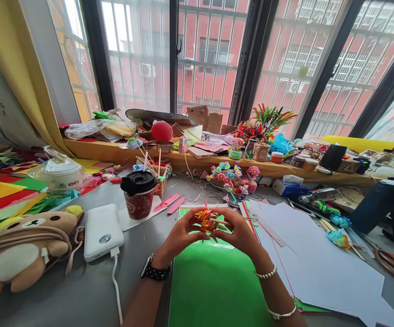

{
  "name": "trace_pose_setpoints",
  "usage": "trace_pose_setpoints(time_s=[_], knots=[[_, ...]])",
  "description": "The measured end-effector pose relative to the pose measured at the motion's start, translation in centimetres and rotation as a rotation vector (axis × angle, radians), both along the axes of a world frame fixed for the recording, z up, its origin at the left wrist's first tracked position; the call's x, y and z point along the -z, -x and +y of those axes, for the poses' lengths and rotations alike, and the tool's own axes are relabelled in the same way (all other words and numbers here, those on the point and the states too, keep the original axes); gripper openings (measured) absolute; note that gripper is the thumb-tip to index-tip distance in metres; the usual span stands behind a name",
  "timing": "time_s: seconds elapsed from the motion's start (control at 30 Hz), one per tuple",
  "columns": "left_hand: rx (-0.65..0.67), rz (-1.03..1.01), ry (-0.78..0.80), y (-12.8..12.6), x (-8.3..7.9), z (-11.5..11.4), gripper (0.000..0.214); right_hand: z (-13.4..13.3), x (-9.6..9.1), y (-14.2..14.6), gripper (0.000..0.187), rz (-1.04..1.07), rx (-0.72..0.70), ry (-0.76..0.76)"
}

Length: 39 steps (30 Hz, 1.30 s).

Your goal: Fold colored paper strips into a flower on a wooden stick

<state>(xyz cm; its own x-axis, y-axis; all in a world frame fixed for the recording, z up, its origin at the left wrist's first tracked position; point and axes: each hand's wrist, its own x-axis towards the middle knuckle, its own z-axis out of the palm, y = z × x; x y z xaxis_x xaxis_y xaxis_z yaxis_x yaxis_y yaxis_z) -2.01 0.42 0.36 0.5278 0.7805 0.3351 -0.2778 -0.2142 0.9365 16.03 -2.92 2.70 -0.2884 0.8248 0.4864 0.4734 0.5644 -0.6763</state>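
Both hands hold a small orange, yellow and pink folded-paper flower (205, 220) above a green sheet (214, 281). My left hand (184, 230), with a watch on its wrist, is closed on the flower's left side, thumb below and fingers above. From the right, my right hand (240, 230) closes on the same flower, its thumb under it and fingers curled over the top. A pale thin stick (220, 221) shows between the flower and my right fingers; how it joins the flower is hidden. Two pink paper strips (171, 203) lie beyond my left hand.
To the left stand a lidded paper cup (139, 202), a white power bank (103, 231) with a cable, and a plush bear (30, 247). White paper sheets (319, 259) and a ruler (272, 230) lie right. Crocheted flowers (229, 177) sit ahead; a dark bottle (377, 204) stands far right.
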Motion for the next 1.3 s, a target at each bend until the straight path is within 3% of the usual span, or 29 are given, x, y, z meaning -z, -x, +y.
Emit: trace_pose_setpoints(time_s=[0.37, 0.63, 0.87, 1.1, 1.3], knots=[[-0.096, 0.014, -0.004, 0.07, -0.42, -0.19, 0.046, 0.22, 0.43, 0.4, 0.035, 0.016, 0.115, -0.108], [-0.139, -0.014, -0.011, 0.33, -0.44, -0.08, 0.044, 0.39, 0.93, 0.93, 0.034, 0.13, 0.095, -0.106], [-0.101, -0.042, 0.05, 0.33, -0.47, -0.05, 0.047, 0.32, 0.51, 0.18, 0.042, 0.11, 0.005, -0.007], [-0.074, -0.113, 0.064, 0.14, -0.03, 0.2, 0.048, 0.44, 0.78, 0.58, 0.034, 0.118, 0.147, -0.082], [-0.069, -0.075, 0.13, 0.36, -0.33, 0.16, 0.042, 0.35, 0.57, 0.05, 0.043, 0.12, -0.006, 0.042]])
